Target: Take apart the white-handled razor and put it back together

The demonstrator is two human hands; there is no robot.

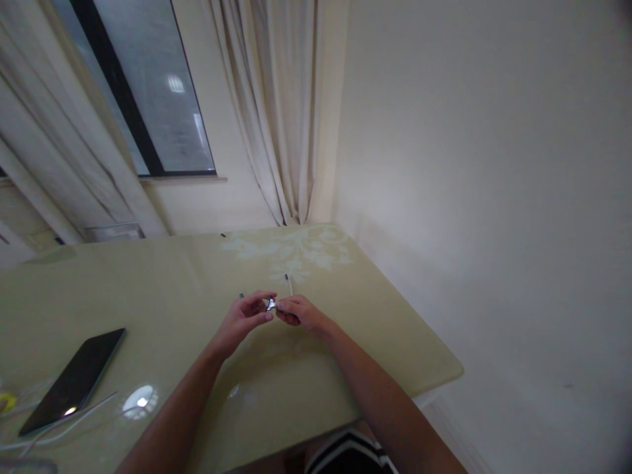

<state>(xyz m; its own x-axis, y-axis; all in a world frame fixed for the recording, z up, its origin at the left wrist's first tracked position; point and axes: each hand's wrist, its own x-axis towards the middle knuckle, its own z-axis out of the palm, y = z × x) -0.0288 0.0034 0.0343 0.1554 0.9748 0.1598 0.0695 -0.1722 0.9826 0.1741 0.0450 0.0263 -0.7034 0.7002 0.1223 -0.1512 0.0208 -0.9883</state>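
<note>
Right hand [303,313] pinches a small, shiny metal piece [271,305] between thumb and fingers; the piece juts leftward from its fingertips, held above the table [405,342]. Left hand [247,313] faces it, thumb below and fingers above, curved around the free end; whether they press on it I cannot tell. So the piece lies left of the right hand and right of the left palm, in the narrow space where the two sets of fingertips nearly meet. Its long axis seems to run from hand to hand, dipping a little to the left, though it is too small to be sure. Of the two, the right hand is nearer, being in contact.

Just beyond the right hand, a white cord [290,286] with a dark tip points toward the table's far edge. A small dark object [241,296] shows just past the left knuckles, and a dark bit [223,235] lies by the far edge. Toward the near left corner are a tablet [74,382], lying aslant, a white cable [64,431] and something yellow [6,401]. Past the far edge hang curtains [276,99] beside a window [153,85]; a plain wall [484,164] runs along the right edge.
</note>
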